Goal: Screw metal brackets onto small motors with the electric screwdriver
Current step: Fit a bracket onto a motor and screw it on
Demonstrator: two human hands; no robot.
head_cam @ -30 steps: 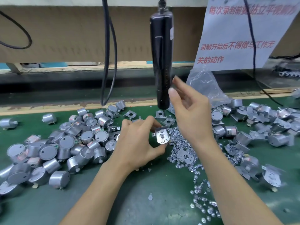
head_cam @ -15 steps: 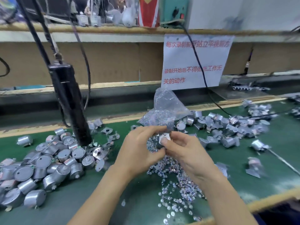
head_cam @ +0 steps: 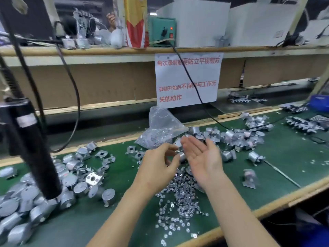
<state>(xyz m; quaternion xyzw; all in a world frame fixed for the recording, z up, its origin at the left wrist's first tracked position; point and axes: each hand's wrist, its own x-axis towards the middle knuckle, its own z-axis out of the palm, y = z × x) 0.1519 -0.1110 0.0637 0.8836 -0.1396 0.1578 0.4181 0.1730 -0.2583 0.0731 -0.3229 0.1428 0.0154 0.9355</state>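
We see one motor [head_cam: 182,156] held up over the green mat [head_cam: 80,221], mid-frame, between the two hands. The left hand [head_cam: 159,164] pinches it, thumb and curled fingers closed round the silver can. There's a flat silvery bit at its far end, probably a bracket, but it's too blurred for us to be sure. The right hand [head_cam: 202,157] is just beside the motor with palm up and fingers straight and spread, gripping nothing.

Under the hands lies a heap of screws [head_cam: 178,195], spilling toward the near edge of the mat. Behind the hands is a clear bag [head_cam: 160,125], crumpled, with more small metal parts inside.

The screwdriver [head_cam: 33,157] hangs tilted at the left, black, with neither hand on it. Its lower end is down among the left pile [head_cam: 26,207] of motors. A loose bracket [head_cam: 93,178] lies on that pile's right side, face up, with more brackets scattered behind it.

The right pile [head_cam: 229,137] of motors sits past the right hand, with a few strays nearer the edge.

On the back wall hangs a white sign [head_cam: 187,77] with red characters. Above it, a green box [head_cam: 162,31] stands on the shelf [head_cam: 106,50], and its black cable runs down across the sign.
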